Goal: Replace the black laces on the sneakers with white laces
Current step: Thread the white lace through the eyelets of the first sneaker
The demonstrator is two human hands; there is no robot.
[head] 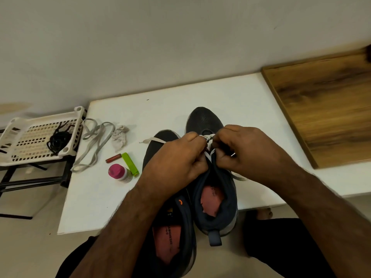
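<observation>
Your left hand [176,157] and right hand [241,149] both have their fingers curled, pinching the flat white lace [208,142] over the right dark grey mesh sneaker [206,119] on the white surface [164,109]. Far left of your fingers, black laces [58,139] lie in a white plastic basket [40,159].

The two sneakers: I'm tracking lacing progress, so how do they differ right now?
The right sneaker has a white lace threaded near its toe and both hands, left hand and right hand, working on it; the left sneaker shows no lacing where visible and is largely hidden under the left forearm. The right sneaker sits farther up the white table. Both are dark with pinkish insoles.
</observation>
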